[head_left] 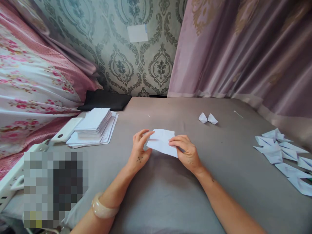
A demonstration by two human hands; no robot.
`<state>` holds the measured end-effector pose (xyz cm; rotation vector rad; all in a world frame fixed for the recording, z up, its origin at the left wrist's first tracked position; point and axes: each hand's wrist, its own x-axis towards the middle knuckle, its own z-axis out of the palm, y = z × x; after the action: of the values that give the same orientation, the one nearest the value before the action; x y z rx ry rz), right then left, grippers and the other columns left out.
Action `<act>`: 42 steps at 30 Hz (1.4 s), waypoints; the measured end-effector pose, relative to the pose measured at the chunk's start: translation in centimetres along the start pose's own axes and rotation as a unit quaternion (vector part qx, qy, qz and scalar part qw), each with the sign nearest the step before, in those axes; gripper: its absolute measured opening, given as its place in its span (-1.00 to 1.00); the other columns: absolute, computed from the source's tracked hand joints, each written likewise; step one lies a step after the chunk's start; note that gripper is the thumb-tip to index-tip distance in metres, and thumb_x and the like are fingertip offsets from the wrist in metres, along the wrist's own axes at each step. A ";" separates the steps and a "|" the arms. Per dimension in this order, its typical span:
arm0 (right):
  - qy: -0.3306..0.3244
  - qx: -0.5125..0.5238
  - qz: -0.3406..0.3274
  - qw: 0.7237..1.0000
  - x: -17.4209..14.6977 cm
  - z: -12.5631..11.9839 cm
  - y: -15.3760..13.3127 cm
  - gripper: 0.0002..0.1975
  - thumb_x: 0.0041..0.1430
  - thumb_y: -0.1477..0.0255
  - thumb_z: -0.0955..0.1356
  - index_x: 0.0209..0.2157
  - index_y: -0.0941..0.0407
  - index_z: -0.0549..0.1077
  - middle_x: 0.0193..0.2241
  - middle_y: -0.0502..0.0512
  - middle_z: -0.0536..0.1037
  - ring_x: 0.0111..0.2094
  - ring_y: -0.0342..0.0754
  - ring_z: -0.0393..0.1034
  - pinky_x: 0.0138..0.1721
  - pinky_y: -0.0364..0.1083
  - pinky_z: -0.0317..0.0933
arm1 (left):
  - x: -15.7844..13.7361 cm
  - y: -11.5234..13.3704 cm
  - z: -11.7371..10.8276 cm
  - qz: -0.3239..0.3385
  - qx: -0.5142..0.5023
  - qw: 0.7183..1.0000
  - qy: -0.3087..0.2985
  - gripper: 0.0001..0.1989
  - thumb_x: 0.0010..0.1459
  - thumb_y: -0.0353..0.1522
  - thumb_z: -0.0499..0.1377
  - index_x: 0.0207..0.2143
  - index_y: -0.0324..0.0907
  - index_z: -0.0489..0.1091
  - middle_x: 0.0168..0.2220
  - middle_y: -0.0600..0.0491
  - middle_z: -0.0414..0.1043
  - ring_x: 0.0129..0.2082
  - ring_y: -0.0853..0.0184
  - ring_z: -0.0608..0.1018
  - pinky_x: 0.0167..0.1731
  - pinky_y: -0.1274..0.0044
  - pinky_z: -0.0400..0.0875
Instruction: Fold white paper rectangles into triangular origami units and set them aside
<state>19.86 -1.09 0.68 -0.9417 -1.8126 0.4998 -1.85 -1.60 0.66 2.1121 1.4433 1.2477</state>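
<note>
1. Paper (161, 142) out in front, between left hand (140, 151) and right hand (189, 154), seemingly just over the grey cloth (231, 130).
2. At left hand: fingers bent and a bit apart, tips right at the paper's left side. Cannot tell if really pinching, or how tight.
3. At right hand: fingers bent in close over the right end, thumb seemingly behind, paper nipped in between.
4. Done, by the look of it: lots of pointy folds (271, 152) far over on the right, plus two small folds (202, 118) farther back (side by side, a bit like a bow).
5. Left to do, at a guess: a fat stack (94, 121) on the left, flat on top, so likely not folded. Paper in hand mostly flat too, so probably just at the start.
6. Hard to see: back of the paper, most of the right thumb, any faint creases. Pointy folds cut off at the right edge, so no sure count. Blocky patch (56, 188) at lower left, too blurred to make out.
</note>
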 end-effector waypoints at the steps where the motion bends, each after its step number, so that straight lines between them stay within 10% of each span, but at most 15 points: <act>1: -0.029 -0.027 -0.020 0.999 -0.2 0.0 0.2 -0.76 0.17 0.56 0.26 -0.30 0.01 0.53 -0.25 0.04 0.57 -0.14 -0.04 0.36 -0.05 0.03 0.24 | -0.2 -0.2 0.0 0.021 0.033 0.999 -0.021 -0.43 -0.01 -0.57 0.07 0.08 -0.04 0.29 0.12 -0.07 0.18 0.13 0.13 0.18 0.11 0.25 0.14; 9: -0.180 -0.162 0.039 0.969 -1.3 0.3 1.0 -0.61 0.04 0.68 0.22 -0.20 0.05 0.51 -0.19 0.10 0.51 -0.15 -0.02 0.33 -0.11 0.00 0.24 | -1.2 -1.8 0.6 0.071 0.128 0.967 -0.210 -0.45 -0.09 -0.62 0.01 -0.05 -0.08 0.40 -0.07 -0.11 0.36 -0.10 0.13 0.32 -0.12 0.27 0.27; 16: -0.110 -0.208 0.122 0.964 -1.1 1.0 0.3 -0.82 0.20 0.38 0.28 -0.32 0.07 0.53 -0.18 0.13 0.46 -0.11 0.02 0.31 -0.05 0.02 0.23 | -0.1 -2.4 0.9 -0.007 0.056 0.987 -0.147 -0.80 0.15 -0.31 0.10 -0.21 -0.11 0.45 -0.18 -0.08 0.39 -0.18 0.18 0.39 -0.14 0.37 0.30; 42: -0.072 -0.347 0.240 0.904 -1.0 1.8 0.3 -0.73 0.16 0.27 0.30 -0.54 0.11 0.36 -0.29 0.12 0.39 -0.29 -0.04 0.34 -0.25 -0.08 0.17 | 0.0 -0.8 2.6 -0.108 0.164 0.975 -0.107 -0.71 0.17 -0.24 0.07 -0.55 -0.21 0.34 -0.31 -0.08 0.33 -0.26 0.19 0.38 -0.19 0.36 0.31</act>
<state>18.59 -1.53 -0.85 -1.9139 -1.9184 0.2071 -0.28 -0.70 -1.36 2.1330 1.8192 0.7181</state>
